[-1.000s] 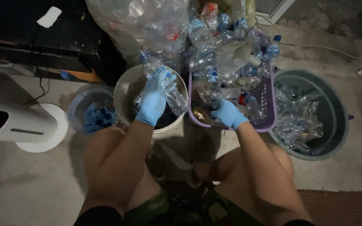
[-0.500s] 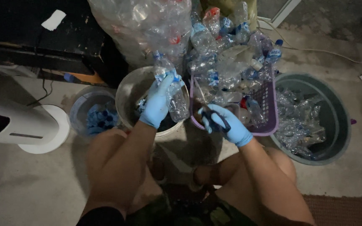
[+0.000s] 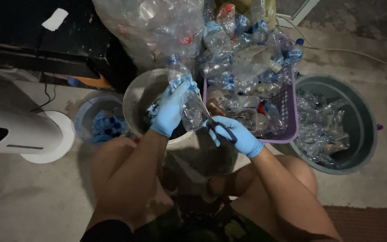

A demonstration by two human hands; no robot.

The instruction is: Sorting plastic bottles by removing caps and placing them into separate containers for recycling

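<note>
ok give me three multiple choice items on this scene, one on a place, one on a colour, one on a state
1. Where does the purple basket stand?
A. between the pale bucket and the dark green tub
B. left of the small bucket of blue caps
C. on the person's lap

2. What colour are the gloves?
A. yellow
B. light blue
C. black

3. What is the left hand doing?
A. resting empty on a knee
B. reaching into the dark green tub
C. holding a clear plastic bottle over the pale bucket

Answers: 1 A, the basket has the bucket on its left and the tub on its right. 2 B, both hands wear light blue. 3 C, its fingers wrap the bottle, while the right hand grips dark-handled scissors.
</note>
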